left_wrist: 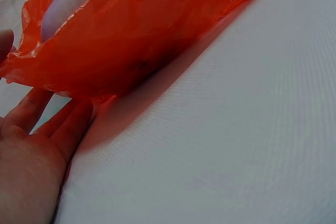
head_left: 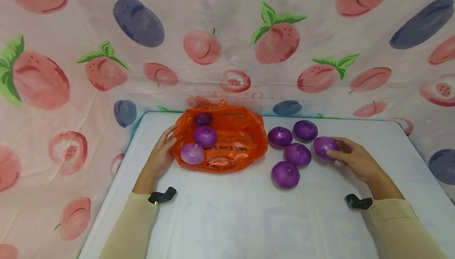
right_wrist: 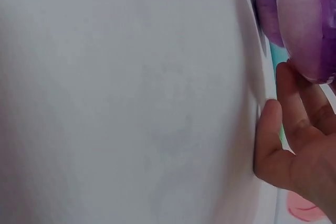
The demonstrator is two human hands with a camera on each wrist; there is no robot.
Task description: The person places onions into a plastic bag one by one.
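An orange plastic bag (head_left: 241, 122) lies spread open on the white table, with printed lettering inside. Three purple onions sit in its left part: a pale one (head_left: 192, 154), a middle one (head_left: 205, 136) and a dark one (head_left: 203, 119). My left hand (head_left: 161, 154) grips the bag's left edge; in the left wrist view some of its fingers (left_wrist: 68, 124) lie under the plastic. On the right, my right hand (head_left: 357, 159) holds a purple onion (head_left: 324, 148) between thumb and fingers. In the right wrist view that onion (right_wrist: 307, 24) is partly cut off by the frame.
Several more purple onions, including a near one (head_left: 285, 175) and a far one (head_left: 305, 130), cluster between the bag and my right hand. The white table (head_left: 249, 219) ends at a fruit-print cloth (head_left: 227, 53) behind.
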